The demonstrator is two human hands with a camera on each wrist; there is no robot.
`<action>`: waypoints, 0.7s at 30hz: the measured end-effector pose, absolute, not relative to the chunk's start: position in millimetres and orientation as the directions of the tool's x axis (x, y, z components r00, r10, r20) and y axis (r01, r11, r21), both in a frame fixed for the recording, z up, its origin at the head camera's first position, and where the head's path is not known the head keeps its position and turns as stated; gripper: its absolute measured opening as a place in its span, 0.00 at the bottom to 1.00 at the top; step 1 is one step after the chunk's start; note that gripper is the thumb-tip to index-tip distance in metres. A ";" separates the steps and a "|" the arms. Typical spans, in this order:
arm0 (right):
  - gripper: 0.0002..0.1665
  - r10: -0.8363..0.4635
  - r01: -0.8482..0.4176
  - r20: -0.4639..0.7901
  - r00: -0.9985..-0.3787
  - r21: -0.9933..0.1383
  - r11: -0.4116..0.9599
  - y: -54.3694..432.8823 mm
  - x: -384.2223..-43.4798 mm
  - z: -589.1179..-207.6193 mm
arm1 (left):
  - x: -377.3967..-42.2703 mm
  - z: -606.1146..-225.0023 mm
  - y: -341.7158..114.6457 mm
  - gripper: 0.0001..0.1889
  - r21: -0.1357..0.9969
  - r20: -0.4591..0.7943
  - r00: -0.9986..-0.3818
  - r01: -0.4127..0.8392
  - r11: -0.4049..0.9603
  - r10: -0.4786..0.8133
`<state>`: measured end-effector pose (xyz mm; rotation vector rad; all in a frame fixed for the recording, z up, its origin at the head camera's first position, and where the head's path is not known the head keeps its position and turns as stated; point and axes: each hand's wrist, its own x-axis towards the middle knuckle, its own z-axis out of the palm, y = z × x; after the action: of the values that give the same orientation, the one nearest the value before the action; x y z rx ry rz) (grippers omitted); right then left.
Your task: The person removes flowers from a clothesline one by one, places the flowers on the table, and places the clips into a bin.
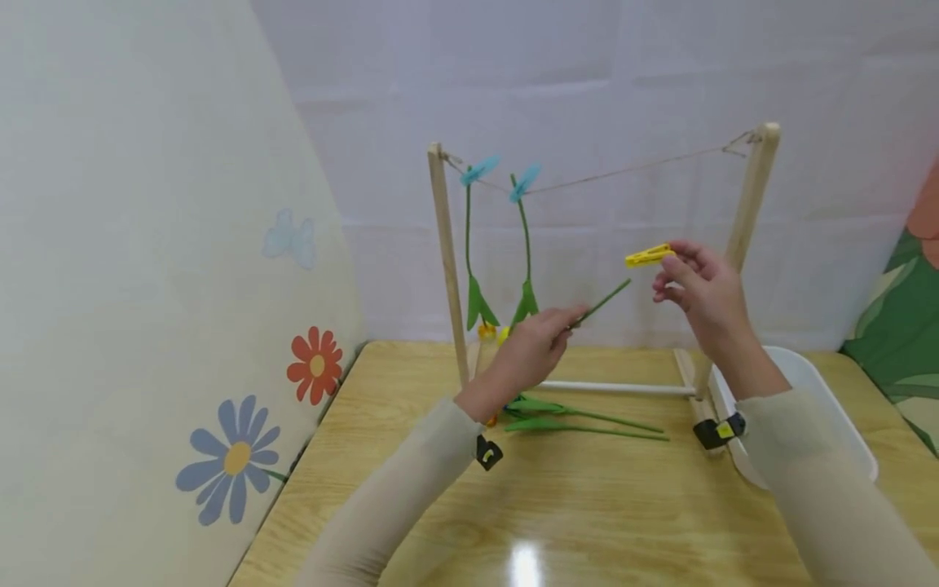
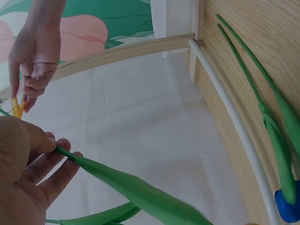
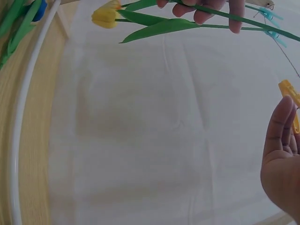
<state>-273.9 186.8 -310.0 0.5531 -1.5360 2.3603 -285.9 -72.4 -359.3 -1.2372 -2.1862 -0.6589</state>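
My left hand (image 1: 534, 346) pinches the green stem (image 1: 603, 303) of an artificial flower, its bare end pointing up and right. Its leaf (image 2: 136, 187) shows in the left wrist view; the bloom is hidden. Thumb and fingers of my right hand (image 1: 707, 297) pinch a yellow clothespin (image 1: 648, 256), just above and right of the stem's end, apart from it. Two blue clothespins, one left (image 1: 480, 169) and one right (image 1: 525, 183), hold stems upside down on a string (image 1: 623, 169). A yellow tulip bloom (image 3: 105, 17) hangs among them in the right wrist view.
The string spans two wooden posts, left (image 1: 449, 261) and right (image 1: 756, 187), with a white bar (image 1: 623, 388) low between them. More artificial flowers (image 1: 587, 430) lie on the table (image 1: 587, 505), one with a blue bloom (image 2: 287, 201). A white tray (image 1: 829, 408) stands at right.
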 end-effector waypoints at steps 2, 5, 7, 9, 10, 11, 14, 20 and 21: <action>0.11 0.021 -0.423 0.455 -0.890 -0.810 -0.407 189.0 -272.2 -315.3 | -283.9 -360.8 -72.7 0.26 0.132 0.644 -0.432 0.876 0.465 0.631; 0.10 0.025 -0.433 0.469 -0.883 -0.794 -0.427 193.4 -269.8 -321.4 | -281.3 -362.6 -72.7 0.28 0.097 0.634 -0.420 0.876 0.472 0.650; 0.09 0.021 -0.439 0.481 -0.876 -0.779 -0.447 196.6 -268.5 -324.5 | -280.6 -363.9 -72.4 0.29 0.080 0.630 -0.412 0.877 0.473 0.658; 0.09 0.016 -0.439 0.490 -0.872 -0.766 -0.470 199.5 -267.0 -327.1 | -279.4 -365.1 -72.1 0.29 0.066 0.624 -0.408 0.878 0.475 0.666; 0.08 0.013 -0.440 0.494 -0.869 -0.761 -0.477 200.8 -266.0 -328.3 | -279.3 -366.1 -71.7 0.29 0.058 0.620 -0.406 0.877 0.476 0.672; 0.09 0.013 -0.442 0.498 -0.867 -0.756 -0.483 202.1 -264.9 -329.5 | -279.1 -367.2 -71.2 0.29 0.051 0.615 -0.405 0.877 0.478 0.677; 0.09 0.018 -0.447 0.506 -0.862 -0.743 -0.499 205.3 -261.8 -333.1 | -277.8 -370.4 -69.7 0.30 0.024 0.605 -0.396 0.876 0.482 0.691; 0.10 0.007 -0.449 0.512 -0.859 -0.745 -0.493 210.9 -257.9 -341.6 | -274.1 -378.9 -68.2 0.29 -0.022 0.605 -0.380 0.870 0.492 0.699; 0.10 0.005 -0.447 0.511 -0.859 -0.747 -0.493 211.8 -257.2 -343.3 | -273.3 -380.3 -68.4 0.29 -0.034 0.602 -0.378 0.868 0.495 0.703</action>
<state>-257.2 211.8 -343.3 0.6600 -1.4046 2.4138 -273.3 -68.4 -380.3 -1.2872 -2.1875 -0.3903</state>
